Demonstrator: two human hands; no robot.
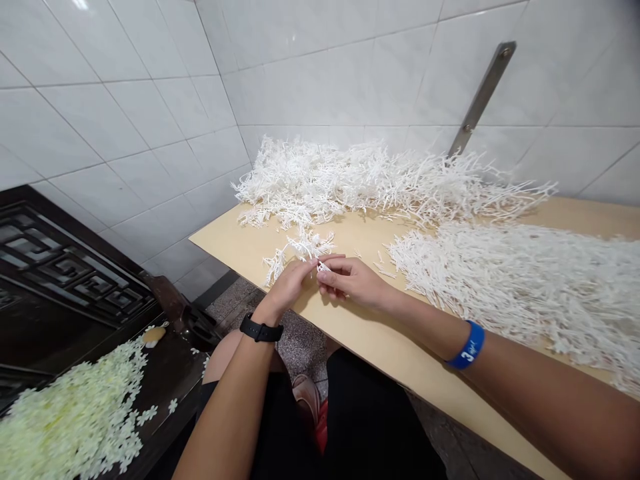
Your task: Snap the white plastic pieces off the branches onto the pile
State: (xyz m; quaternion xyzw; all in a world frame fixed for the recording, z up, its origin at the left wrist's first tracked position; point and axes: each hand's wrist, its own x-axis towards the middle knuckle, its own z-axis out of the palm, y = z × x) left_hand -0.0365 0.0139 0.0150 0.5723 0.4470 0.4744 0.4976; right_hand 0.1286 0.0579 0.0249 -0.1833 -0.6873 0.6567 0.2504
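Near the front edge of the wooden table [365,233], my left hand [293,283] pinches a white branched plastic piece [306,247] whose sprigs spread out beyond the fingers. Close against it, my right hand [350,280] has its fingertips together on small white strands [323,267]. The two hands meet at the piece, and the exact joint between strands and stem is too small to make out. A few loose white bits [384,270] lie on the table just right of the hands.
A heap of white branched pieces [350,177] lies along the tiled wall. Thin white strands [525,280] cover the table's right side. At the lower left, pale green-white flowers [75,413] are piled on a dark wooden seat [175,373]. A metal bracket [483,97] is on the wall.
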